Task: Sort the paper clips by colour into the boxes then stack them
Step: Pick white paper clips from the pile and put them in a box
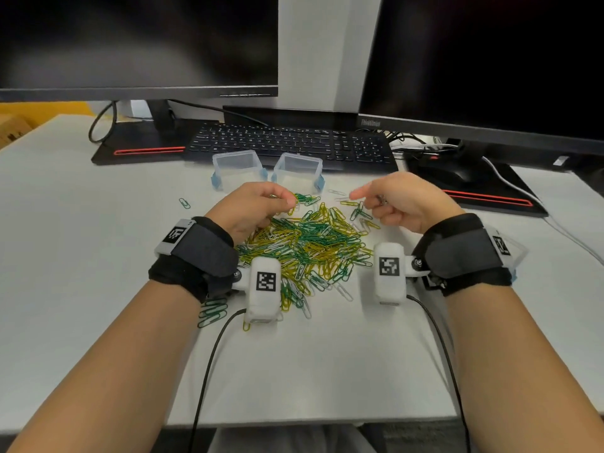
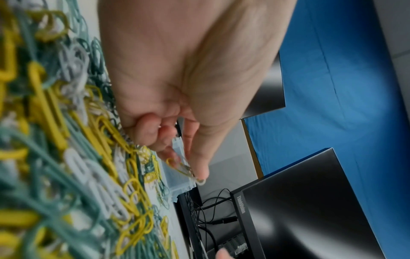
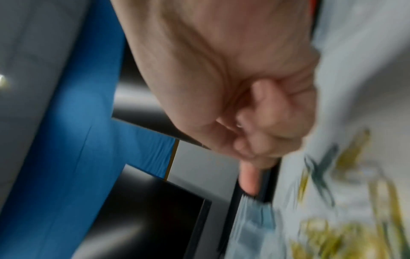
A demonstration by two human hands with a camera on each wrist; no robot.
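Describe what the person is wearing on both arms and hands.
Bare forearms and hands, no sleeves or gloves. Each wrist carries a black fabric strap: left wrist band, right wrist band. A white boxy camera module with a black-and-white square marker hangs from each, trailing a black cable. A smaller marker tag sits on each band.

Right wrist view is motion-blurred throughout: the right hand (image 3: 255, 108) shows curled fingers, but whether they hold anything cannot be told. The heap of green, yellow and white paper clips (image 3: 346, 201) there is only colour smears. In the head view the left wrist camera unit (image 1: 265, 286) and left hand (image 1: 251, 207) cover part of the heap, and the right hand hides whatever sits in its palm. Contents of the two clear plastic boxes (image 1: 237, 165) are too small to tell. Both black monitors (image 1: 137, 40) are cut off by the top edge. Left wrist view: near clips out of focus.
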